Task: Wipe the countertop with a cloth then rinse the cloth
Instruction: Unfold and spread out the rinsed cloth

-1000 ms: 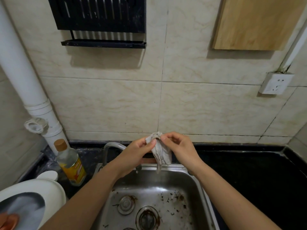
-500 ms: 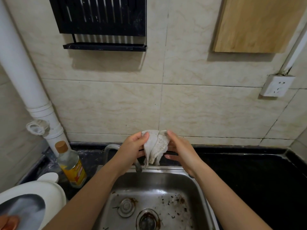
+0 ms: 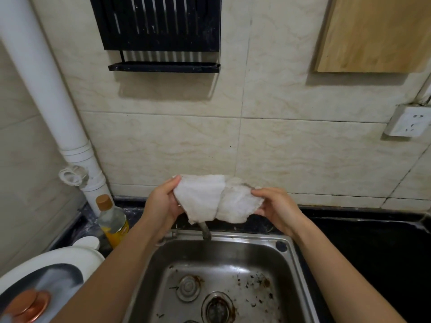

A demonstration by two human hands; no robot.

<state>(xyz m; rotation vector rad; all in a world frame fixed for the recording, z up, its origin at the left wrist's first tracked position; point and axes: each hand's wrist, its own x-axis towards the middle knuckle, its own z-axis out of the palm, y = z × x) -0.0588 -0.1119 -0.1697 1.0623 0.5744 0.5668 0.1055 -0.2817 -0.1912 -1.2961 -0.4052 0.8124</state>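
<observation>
The person is holding the cloth stretched between both hands above the back edge of the sink, just over the faucet spout, probably so that any drips fall into the basin rather than onto the countertop. The left hand is pinching the cloth's left end with thumb on top and fingers curled beneath; the right hand is gripping the right end the same way, so neither hand is free. The cloth is looking like a thin, off-white woven rag, limp and wrinkled, folded over itself in the middle with a greyish stain on the right half. The sink is dull stainless steel, speckled with dark debris around its drain. The countertop is showing as glossy black stone. No water is visibly running, so the spreading is likely an inspection or a preparation for rinsing.
</observation>
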